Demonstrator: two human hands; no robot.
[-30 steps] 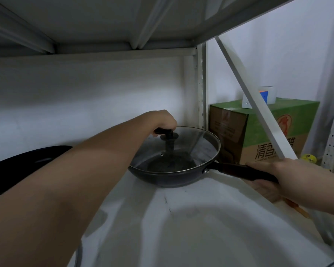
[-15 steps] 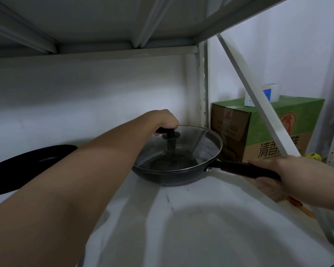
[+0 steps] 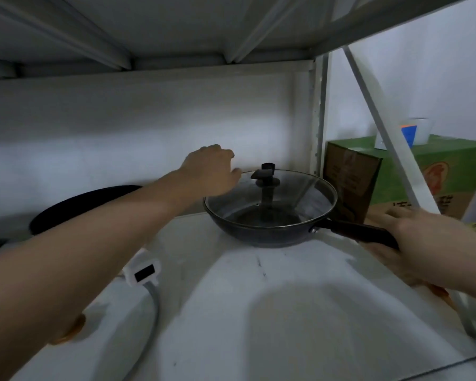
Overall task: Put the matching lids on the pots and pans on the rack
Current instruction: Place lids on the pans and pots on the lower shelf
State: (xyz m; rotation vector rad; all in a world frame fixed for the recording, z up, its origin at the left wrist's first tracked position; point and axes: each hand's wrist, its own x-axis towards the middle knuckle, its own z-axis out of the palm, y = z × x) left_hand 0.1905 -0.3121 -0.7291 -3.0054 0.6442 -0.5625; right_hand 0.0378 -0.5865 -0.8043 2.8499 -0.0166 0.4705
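- Dark round frying pan (image 3: 270, 224) sits on the white rack shelf (image 3: 259, 312), at the back right near the rack's upright post (image 3: 318, 127).
- Clear glass lid with black knob (image 3: 270, 193) lies on the pan; rim looks seated all round, knob (image 3: 265, 174) upright at centre.
- Left hand (image 3: 212, 171) is just left of the knob, off it, fingers loosely curled and gripping nothing; it hovers over the lid's left rim, contact unclear.
- Right hand (image 3: 423, 240) wraps the pan's dark long handle (image 3: 360, 232) and steadies it.
- Judgement: this lid-on step is nearly done, only release and check remain.
- To do it well: hold the handle steady until the left hand is clear, so the lid does not skate.
- Check the glass edge sits inside the pan lip with no tilt; a light press on the knob would confirm.
- Release the handle gently; it overhangs toward the shelf's right edge, so a knock could swing the pan.
- 1 more dark pan (image 3: 85, 207) lies at the left, no lid on it as far as shows; likely next.
- White plug with grey cable (image 3: 143, 273) lies near the left forearm: snag risk.
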